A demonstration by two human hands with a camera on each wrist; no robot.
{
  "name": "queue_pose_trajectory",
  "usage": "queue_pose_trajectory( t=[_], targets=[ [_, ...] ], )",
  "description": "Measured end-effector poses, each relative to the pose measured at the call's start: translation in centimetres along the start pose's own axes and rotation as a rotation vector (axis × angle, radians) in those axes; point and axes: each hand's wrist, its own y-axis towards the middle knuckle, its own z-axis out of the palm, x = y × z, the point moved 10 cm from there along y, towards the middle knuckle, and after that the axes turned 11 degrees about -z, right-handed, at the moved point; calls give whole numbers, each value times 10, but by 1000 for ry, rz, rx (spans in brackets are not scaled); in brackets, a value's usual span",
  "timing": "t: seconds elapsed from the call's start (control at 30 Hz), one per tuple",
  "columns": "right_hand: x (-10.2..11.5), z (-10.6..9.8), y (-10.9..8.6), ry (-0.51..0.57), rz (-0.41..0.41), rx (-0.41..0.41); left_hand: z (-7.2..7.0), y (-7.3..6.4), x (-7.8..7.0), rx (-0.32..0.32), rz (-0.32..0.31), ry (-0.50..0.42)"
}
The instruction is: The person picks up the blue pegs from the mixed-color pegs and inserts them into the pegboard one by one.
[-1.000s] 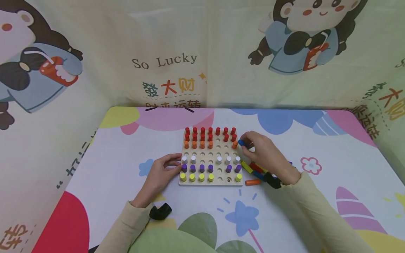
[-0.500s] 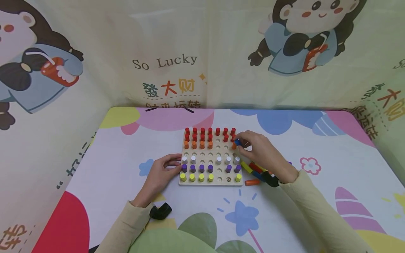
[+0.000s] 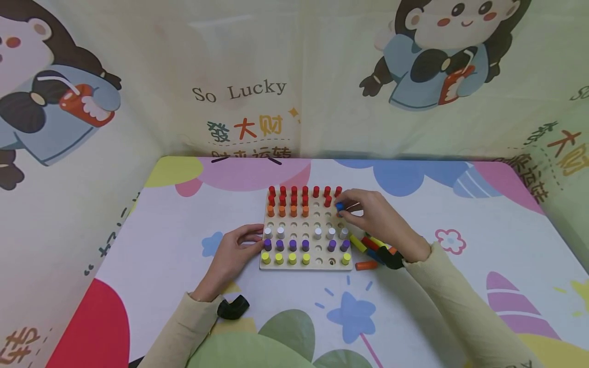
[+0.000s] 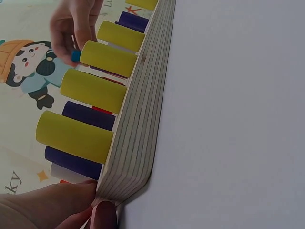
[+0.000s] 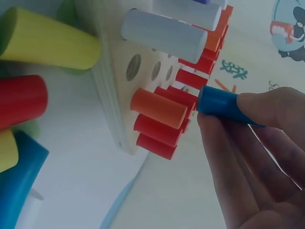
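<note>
A wooden pegboard (image 3: 299, 268) lies on the table, its back rows set with red pegs (image 3: 294, 191). Orange pegs (image 3: 282, 211), white pegs (image 3: 318, 233), purple pegs (image 3: 292, 245) and yellow pegs (image 3: 292, 258) stand in rows nearer the front, with some holes bare. At the board's left edge, my left hand (image 3: 235, 250) holds it between thumb and fingers. My right hand (image 3: 379, 220) pinches a blue peg (image 5: 224, 105) by one end. In the head view that peg overlaps the orange peg at the right end of its row.
Loose pegs lie right of the board under my right wrist: a yellow peg (image 3: 358, 243), a red peg (image 5: 21, 100), a blue peg (image 5: 21, 179) and an orange peg (image 3: 366, 266) among them. A printed cloth (image 3: 437, 317) covers the table, and a patterned curtain (image 3: 331, 112) rises behind it.
My right hand has carried the blue peg left, from beside the board's right edge to over its right side. The left hand has stayed at the left edge.
</note>
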Motion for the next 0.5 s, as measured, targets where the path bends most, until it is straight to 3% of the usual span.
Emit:
queue_pose_trajectory(
  t=[0.5],
  targets=[
    [6,8,12,74,-5,46,0,2,2,-5,-8,4]
  ],
)
